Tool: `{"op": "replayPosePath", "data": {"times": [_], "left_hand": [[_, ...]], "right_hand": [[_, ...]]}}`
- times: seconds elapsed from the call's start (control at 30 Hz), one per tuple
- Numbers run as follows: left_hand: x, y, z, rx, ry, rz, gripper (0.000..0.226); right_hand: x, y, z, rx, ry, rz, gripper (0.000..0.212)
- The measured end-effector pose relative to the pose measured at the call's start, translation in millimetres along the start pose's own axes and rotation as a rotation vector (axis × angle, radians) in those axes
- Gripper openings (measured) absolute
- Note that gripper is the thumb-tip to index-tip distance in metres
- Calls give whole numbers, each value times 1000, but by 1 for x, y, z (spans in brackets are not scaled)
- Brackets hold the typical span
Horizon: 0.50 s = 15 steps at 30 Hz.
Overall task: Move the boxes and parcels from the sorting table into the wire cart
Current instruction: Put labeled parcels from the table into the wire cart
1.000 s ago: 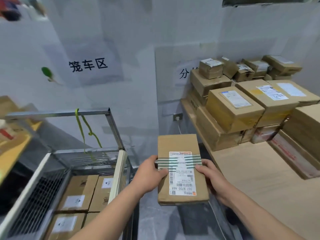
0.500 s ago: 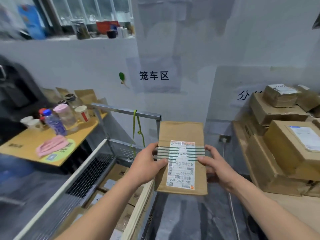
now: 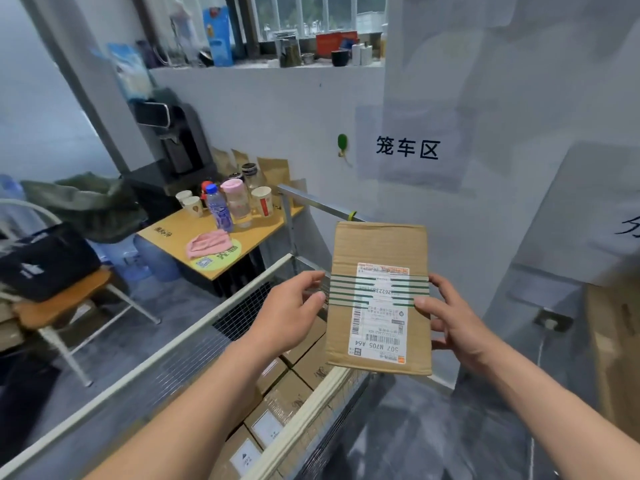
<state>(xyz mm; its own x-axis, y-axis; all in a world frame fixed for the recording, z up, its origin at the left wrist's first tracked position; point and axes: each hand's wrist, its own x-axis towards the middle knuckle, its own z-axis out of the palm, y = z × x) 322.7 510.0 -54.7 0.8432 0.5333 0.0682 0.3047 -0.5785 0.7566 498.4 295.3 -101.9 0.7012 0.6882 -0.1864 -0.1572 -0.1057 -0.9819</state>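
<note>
Flat cardboard parcel (image 3: 379, 299): brown, bound across the middle with green bands, white shipping label on the upper face reading upside down; held in the air above the near right corner of the wire cart (image 3: 221, 327), clear of its rim. Left hand (image 3: 289, 315): on the parcel's left edge, thumb on top at the bands, fingers curled under, gripping. Right hand (image 3: 450, 317): on the right edge, thumb on top at the bands, fingers wrapped beneath, gripping. Wire cart: mesh sides, pale top rails, below and left of the parcel. Labelled cartons (image 3: 277, 407): packed flat in rows inside the cart. Small yellow table (image 3: 207, 237): beyond the cart, bearing paper cups, bottles and a pink cloth (image 3: 209, 242). Folding chair (image 3: 69, 299): far left, dark bag on the seat. Wall sign (image 3: 408, 147): black characters, on the white wall above the parcel.
</note>
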Motion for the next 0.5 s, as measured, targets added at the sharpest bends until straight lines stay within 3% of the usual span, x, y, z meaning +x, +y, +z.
{"op": "replayPosePath", "data": {"times": [0.23,0.4,0.5], "left_hand": [[-3,-41,-31,222,48,-41,47],[11,-80,-54,300,57,-53,45],[23,-107,-71,356,59,-61,48]], "right_hand": [[42,-1,44,-16,-100,18,80],[75,-6,76,-45,-133,58,42],[100,-15,103,-97,-180,42,68]]}}
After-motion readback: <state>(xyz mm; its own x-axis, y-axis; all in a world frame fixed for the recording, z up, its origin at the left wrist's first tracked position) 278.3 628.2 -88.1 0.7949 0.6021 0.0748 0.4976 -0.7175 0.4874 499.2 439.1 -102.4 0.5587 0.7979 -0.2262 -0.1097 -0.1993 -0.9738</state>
